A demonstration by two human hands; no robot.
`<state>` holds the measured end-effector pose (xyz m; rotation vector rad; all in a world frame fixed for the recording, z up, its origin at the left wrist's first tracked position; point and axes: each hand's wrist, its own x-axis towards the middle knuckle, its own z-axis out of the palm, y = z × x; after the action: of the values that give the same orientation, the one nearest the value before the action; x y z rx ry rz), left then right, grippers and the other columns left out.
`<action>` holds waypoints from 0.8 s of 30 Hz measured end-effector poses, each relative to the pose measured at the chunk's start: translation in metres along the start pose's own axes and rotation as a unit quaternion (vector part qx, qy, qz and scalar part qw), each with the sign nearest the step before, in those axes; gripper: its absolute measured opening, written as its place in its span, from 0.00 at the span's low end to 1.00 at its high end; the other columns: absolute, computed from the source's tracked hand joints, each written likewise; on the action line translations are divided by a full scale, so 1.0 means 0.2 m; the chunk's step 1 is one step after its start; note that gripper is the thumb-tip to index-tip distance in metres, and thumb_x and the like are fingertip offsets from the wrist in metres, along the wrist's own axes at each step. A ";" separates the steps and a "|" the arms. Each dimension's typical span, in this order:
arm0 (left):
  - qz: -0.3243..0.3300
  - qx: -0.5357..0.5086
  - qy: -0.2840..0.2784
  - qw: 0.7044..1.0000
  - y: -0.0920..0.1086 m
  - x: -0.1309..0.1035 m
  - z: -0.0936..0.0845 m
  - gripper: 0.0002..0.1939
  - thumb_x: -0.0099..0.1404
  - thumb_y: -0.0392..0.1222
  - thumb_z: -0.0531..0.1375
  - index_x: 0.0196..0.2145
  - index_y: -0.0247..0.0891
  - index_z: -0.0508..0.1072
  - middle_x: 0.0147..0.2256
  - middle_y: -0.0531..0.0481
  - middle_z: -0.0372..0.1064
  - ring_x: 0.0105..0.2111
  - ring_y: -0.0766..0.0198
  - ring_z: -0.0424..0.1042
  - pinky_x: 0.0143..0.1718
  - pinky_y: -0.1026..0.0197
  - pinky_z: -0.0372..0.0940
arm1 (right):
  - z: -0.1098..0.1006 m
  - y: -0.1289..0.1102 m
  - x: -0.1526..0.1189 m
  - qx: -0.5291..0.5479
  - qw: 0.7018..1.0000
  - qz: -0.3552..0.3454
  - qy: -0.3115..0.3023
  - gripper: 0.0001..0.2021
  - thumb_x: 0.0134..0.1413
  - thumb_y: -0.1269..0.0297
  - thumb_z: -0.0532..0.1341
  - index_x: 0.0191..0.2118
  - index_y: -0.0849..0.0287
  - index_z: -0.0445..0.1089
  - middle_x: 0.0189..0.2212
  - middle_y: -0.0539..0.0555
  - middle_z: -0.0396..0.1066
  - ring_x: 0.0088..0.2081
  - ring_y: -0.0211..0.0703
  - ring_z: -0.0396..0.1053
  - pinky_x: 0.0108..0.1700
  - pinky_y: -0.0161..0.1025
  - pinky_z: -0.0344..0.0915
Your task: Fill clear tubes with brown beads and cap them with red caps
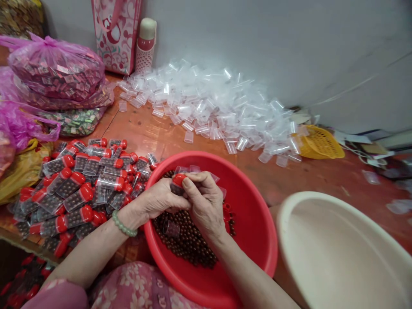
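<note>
Mid-frame, the left hand (160, 198) grips a container (175, 189), seemingly steadying it as the right hand (206, 204) pinches its cap (179, 179).

Tote bag (117, 38): far left, upright, pink and white patterned.
Bottle (146, 45): just right of it, cream lid, lower part in a perforated pink sleeve.
Purple plastic bag (58, 71): left, knotted on top, full of small pink pieces.
Yellow bag (27, 171): left, crumpled, nearer.
Yellow basket (323, 143): far right, perforated, tilted.
White cord (365, 158): right of the basket, loosely looped.
Cream basin (341, 253): near right, partly in view.
Wall (289, 47): grey, far side.
</note>
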<state>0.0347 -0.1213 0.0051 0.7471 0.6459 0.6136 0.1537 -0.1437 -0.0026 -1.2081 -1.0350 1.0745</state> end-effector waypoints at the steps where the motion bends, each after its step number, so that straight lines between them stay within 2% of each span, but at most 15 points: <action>1: 0.000 0.002 -0.002 1.000 0.00 0.00 0.00 0.10 0.43 0.32 0.62 0.22 0.37 0.61 0.17 0.62 0.51 0.16 0.77 0.48 0.18 0.67 0.41 | 0.00 0.00 0.00 0.005 1.000 0.008 -0.005 0.10 0.49 0.55 0.68 0.31 0.54 0.70 0.29 0.48 0.73 0.31 0.38 0.70 0.37 0.38 0.70; 5: -0.001 0.007 -0.005 1.000 0.01 -0.01 0.00 0.11 0.44 0.33 0.62 0.21 0.37 0.60 0.17 0.62 0.51 0.16 0.78 0.48 0.18 0.67 0.41 | -0.01 0.01 0.01 -0.014 1.000 -0.004 -0.018 0.09 0.51 0.56 0.67 0.31 0.53 0.70 0.30 0.49 0.74 0.32 0.38 0.71 0.38 0.38 0.70; 10: -0.031 -0.033 -0.017 0.999 0.00 -0.01 -0.01 0.11 0.43 0.32 0.61 0.25 0.37 0.62 0.16 0.64 0.49 0.15 0.78 0.47 0.18 0.68 0.41 | -0.06 -0.02 0.03 -0.140 0.981 -0.121 -0.065 0.05 0.56 0.59 0.63 0.34 0.53 0.71 0.31 0.51 0.73 0.34 0.42 0.71 0.40 0.43 0.70; 12: -0.040 -0.052 -0.032 0.997 -0.01 0.00 -0.02 0.10 0.42 0.31 0.59 0.25 0.37 0.63 0.16 0.64 0.49 0.15 0.78 0.46 0.18 0.68 0.41 | -0.09 -0.04 0.04 -0.210 0.955 -0.180 -0.106 0.04 0.60 0.61 0.60 0.37 0.52 0.71 0.33 0.52 0.73 0.36 0.43 0.71 0.41 0.44 0.69; 14: -0.042 -0.076 -0.039 0.995 -0.01 0.01 -0.03 0.11 0.42 0.30 0.60 0.26 0.36 0.65 0.18 0.62 0.53 0.16 0.78 0.50 0.19 0.69 0.45 | -0.11 -0.06 0.05 -0.281 0.916 -0.239 -0.156 0.06 0.60 0.58 0.60 0.41 0.52 0.70 0.36 0.53 0.73 0.39 0.46 0.71 0.43 0.46 0.69; 15: -0.041 -0.088 -0.036 0.995 -0.01 0.01 -0.03 0.11 0.41 0.30 0.61 0.26 0.35 0.66 0.19 0.61 0.56 0.17 0.77 0.53 0.20 0.69 0.48 | -0.12 -0.07 0.06 -0.312 0.893 -0.269 -0.179 0.11 0.58 0.54 0.62 0.44 0.52 0.69 0.38 0.55 0.74 0.41 0.48 0.70 0.44 0.48 0.68; 17: -0.047 -0.107 -0.026 0.993 -0.01 0.03 -0.04 0.11 0.41 0.31 0.63 0.26 0.34 0.69 0.21 0.57 0.62 0.20 0.74 0.60 0.24 0.67 0.55 | -0.12 -0.08 0.06 -0.368 0.847 -0.318 -0.212 0.27 0.51 0.45 0.65 0.52 0.55 0.65 0.43 0.60 0.72 0.46 0.55 0.69 0.47 0.52 0.67; 19: -0.058 -0.114 -0.012 0.992 -0.01 0.04 -0.04 0.10 0.39 0.32 0.64 0.24 0.33 0.70 0.22 0.54 0.66 0.24 0.71 0.65 0.29 0.65 0.59 | -0.12 -0.07 0.06 -0.424 0.809 -0.344 -0.216 0.39 0.47 0.41 0.65 0.59 0.60 0.58 0.47 0.65 0.70 0.48 0.60 0.68 0.48 0.56 0.66; 20: -0.065 -0.111 -0.005 0.992 -0.01 0.04 -0.04 0.09 0.39 0.32 0.64 0.23 0.32 0.70 0.22 0.53 0.66 0.25 0.70 0.65 0.29 0.65 0.60 | -0.11 -0.07 0.05 -0.451 0.794 -0.349 -0.208 0.41 0.48 0.41 0.65 0.60 0.61 0.55 0.47 0.67 0.69 0.48 0.61 0.68 0.48 0.57 0.65; 24: -0.066 -0.080 0.004 0.995 0.00 0.04 -0.04 0.06 0.38 0.32 0.63 0.19 0.32 0.71 0.21 0.53 0.66 0.25 0.70 0.64 0.29 0.65 0.58 | -0.09 -0.06 0.04 -0.517 0.749 -0.367 -0.190 0.37 0.52 0.47 0.63 0.61 0.63 0.54 0.46 0.67 0.71 0.43 0.60 0.68 0.45 0.55 0.63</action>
<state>0.0345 -0.1137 -0.0018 0.5493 0.6401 0.5398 0.1745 -0.1392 0.0088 -1.1826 -2.3611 0.0061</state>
